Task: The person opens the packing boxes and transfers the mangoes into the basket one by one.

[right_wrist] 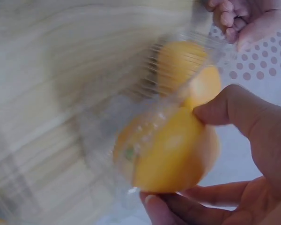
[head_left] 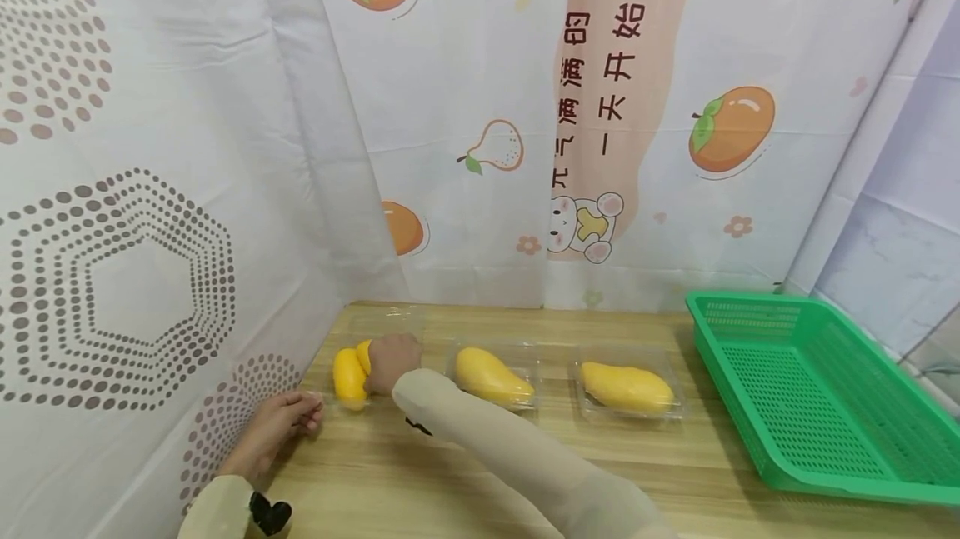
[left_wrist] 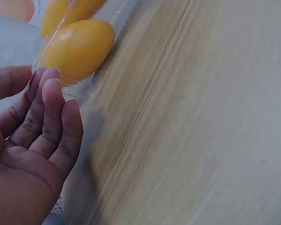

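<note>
One smooth oval yellow mango (head_left: pixel 349 381) lay in the leftmost clear plastic box (head_left: pixel 386 322) in the head view, long axis roughly front to back. A second smooth yellow mango (head_left: pixel 363 353) was just right of it, mostly hidden by the right hand (head_left: pixel 393 362), the nearer hand. Left wrist view: left hand (left_wrist: pixel 33 133) pinched the box's edge, thumb against fingertips. Right wrist view: right thumb and fingers gripped the second mango from opposite sides; the first lay beside it, toward the left hand. Gripped mango's long axis: couldn't tell, blurred.
</note>
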{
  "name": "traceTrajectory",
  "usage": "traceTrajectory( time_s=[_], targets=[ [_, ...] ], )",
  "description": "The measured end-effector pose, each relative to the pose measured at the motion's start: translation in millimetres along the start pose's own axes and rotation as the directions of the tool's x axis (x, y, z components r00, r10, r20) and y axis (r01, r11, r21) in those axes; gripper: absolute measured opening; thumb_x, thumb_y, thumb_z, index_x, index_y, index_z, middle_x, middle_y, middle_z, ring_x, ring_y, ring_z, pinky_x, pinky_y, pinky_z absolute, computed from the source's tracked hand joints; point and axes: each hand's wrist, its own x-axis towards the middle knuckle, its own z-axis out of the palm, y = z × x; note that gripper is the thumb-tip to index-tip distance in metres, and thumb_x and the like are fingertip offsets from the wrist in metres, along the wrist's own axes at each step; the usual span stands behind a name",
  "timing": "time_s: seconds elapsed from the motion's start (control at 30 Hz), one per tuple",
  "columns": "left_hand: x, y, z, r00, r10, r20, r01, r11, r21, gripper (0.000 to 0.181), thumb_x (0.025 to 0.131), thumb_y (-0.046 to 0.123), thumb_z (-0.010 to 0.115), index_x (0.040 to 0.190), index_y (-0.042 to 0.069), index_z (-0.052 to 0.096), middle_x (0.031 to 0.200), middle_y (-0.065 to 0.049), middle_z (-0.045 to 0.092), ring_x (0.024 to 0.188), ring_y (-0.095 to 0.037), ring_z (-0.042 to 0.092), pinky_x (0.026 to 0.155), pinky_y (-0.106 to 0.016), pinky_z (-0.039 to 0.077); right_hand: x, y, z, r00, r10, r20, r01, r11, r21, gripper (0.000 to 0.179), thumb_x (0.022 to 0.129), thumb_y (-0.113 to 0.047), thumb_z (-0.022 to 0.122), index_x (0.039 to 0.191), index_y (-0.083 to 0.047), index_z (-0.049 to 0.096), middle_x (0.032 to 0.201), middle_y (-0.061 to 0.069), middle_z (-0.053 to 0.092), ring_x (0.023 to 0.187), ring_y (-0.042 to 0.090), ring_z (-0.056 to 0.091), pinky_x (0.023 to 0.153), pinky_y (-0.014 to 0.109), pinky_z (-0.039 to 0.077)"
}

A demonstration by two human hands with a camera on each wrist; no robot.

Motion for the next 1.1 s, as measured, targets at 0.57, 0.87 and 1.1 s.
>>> traceTrajectory(
  time_s=[0.57,0.87,1.1],
  targets=[
    [-1.4,1.1,-1.5,1.0,-0.025,-0.016,0.025,1.0,-0.007,0.03,0.105,0.022,0.061,0.104,-0.008,0.068,0.088,-0.007,0.069,0.08,-0.021,0.062,0.071,-0.033,0.056,-1.7,8,23,0.997,0.037,-0.067,-0.026,0.987,0.158,0.053,0.083,-0.045,0.082,0.114,-0.005,0.067,0.093,0.005,0.067,0.086,0.018,0.065,0.081,0.028,0.054],
    [-2.3,1.3,0.4,1.0,-0.018,-0.017,0.018,1.0,-0.004,0.029,0.105,0.02,0.06,0.104,-0.008,0.067,0.088,-0.008,0.069,0.079,-0.021,0.062,0.07,-0.033,0.056,-2.8,15,25,0.996,0.038,-0.085,-0.014,0.965,0.263,0.043,0.079,-0.039,0.084,0.101,-0.006,0.069,0.085,0.001,0.062,0.08,0.015,0.059,0.074,0.026,0.052],
    [-3.7,2.6,-0.2,1.0,-0.01,-0.016,0.01,1.0,-0.009,0.029,0.106,0.019,0.06,0.104,-0.009,0.067,0.088,-0.008,0.069,0.079,-0.02,0.063,0.07,-0.033,0.057,-4.8,18,18,0.992,0.002,-0.123,0.038,0.944,0.326,0.044,0.08,-0.035,0.085,0.112,-0.008,0.069,0.1,0.001,0.064,0.09,0.015,0.06,0.079,0.031,0.055]
  ],
)
